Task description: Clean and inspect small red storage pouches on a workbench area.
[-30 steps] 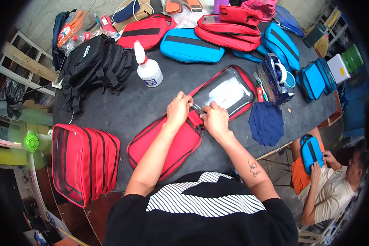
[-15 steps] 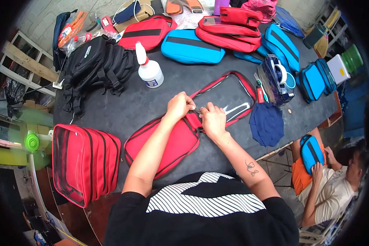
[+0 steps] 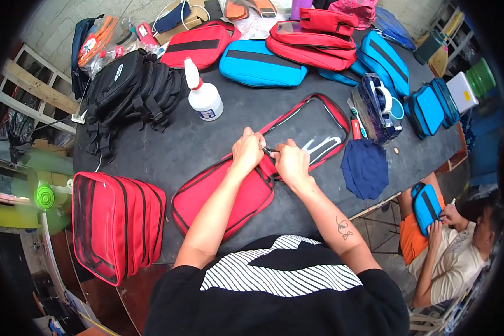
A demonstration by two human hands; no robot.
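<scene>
A red pouch (image 3: pixel 227 193) lies unfolded before me on the dark tabletop. Its clear plastic panel (image 3: pixel 308 131), edged in red with black zipper tape, spreads away to the upper right. Over the fold between the two halves, my left hand (image 3: pixel 248 150) is closed in a pinch. My right hand (image 3: pixel 291 162), closed too, is just beside it. A short dark strip that looks like zipper tape (image 3: pixel 270 150) runs between the fingers of both hands. My fingers cover the exact grip.
At the left front stands a stack of red clear-fronted pouches (image 3: pixel 117 224). A white spray bottle (image 3: pixel 205 101), a black backpack (image 3: pixel 129 92) and blue pouches (image 3: pixel 263 64) are further back. Navy cloth (image 3: pixel 365 168) lies right. A seated person (image 3: pixel 453 252) handles a blue pouch (image 3: pixel 427 204).
My hands have tightened and tilted slightly around the fold, and more of the dark strip shows between them. The seated person's hand has moved onto the blue pouch.
</scene>
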